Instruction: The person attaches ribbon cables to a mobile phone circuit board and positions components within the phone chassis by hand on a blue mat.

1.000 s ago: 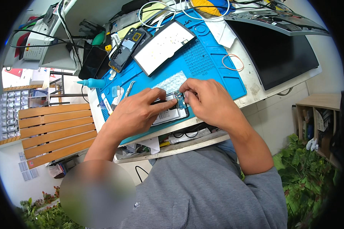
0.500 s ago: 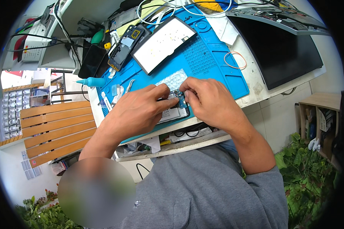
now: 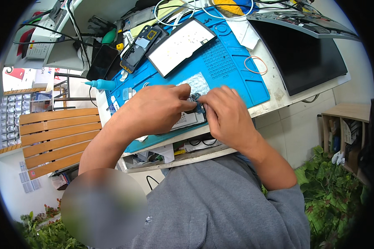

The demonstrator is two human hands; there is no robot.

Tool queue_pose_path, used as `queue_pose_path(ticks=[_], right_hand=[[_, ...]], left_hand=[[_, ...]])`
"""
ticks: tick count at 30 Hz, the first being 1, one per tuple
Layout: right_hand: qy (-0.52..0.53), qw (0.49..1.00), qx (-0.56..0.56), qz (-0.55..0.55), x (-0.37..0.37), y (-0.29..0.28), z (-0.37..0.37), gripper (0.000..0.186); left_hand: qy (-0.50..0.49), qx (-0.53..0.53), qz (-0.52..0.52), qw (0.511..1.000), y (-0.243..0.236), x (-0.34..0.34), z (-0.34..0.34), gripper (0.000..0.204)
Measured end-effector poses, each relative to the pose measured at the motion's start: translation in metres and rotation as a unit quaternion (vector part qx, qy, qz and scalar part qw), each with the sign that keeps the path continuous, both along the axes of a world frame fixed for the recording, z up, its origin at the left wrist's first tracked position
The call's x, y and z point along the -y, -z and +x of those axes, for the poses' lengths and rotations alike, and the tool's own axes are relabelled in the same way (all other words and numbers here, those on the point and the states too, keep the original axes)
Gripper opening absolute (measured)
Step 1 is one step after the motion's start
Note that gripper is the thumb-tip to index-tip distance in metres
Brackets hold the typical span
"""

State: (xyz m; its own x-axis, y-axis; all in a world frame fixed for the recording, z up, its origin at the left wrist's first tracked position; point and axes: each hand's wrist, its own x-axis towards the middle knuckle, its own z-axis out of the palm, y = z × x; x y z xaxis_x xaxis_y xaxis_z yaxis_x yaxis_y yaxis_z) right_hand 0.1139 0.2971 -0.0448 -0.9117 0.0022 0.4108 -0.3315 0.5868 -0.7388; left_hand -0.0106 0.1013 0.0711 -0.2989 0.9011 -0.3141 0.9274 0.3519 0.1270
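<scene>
On the blue mat, an opened phone shows its pale battery and a small blue circuit board, partly hidden by fingers. My left hand curls over the phone, fingers bent onto it beside the board. My right hand has fingertips closed at the board's upper edge; what they pinch is hidden. Bubble wrap lies just beyond the phone.
Behind are a white tray, a dismantled phone and a teal bottle. A large black screen is at right. A slatted wooden seat and a small cabinet flank the bench.
My left hand has moved up and rightward, curling further over the phone and hiding more of it. My right fingers have shifted slightly on the board, their upper edge smeared by motion.
</scene>
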Motion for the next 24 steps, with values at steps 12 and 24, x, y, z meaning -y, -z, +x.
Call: queue_pose_path(ticks=[12,24], right_hand=[[-0.007,0.989,-0.059,0.132,0.015,-0.003,0.025,0.041],[0.010,0.979,0.013,0.202,0.028,-0.016,0.036,0.055]], left_hand=[[-0.015,0.077,0.127,0.989,0.023,0.023,-0.021,0.051],[-0.111,0.198,0.135,0.965,0.030,0.007,-0.033,0.024]])
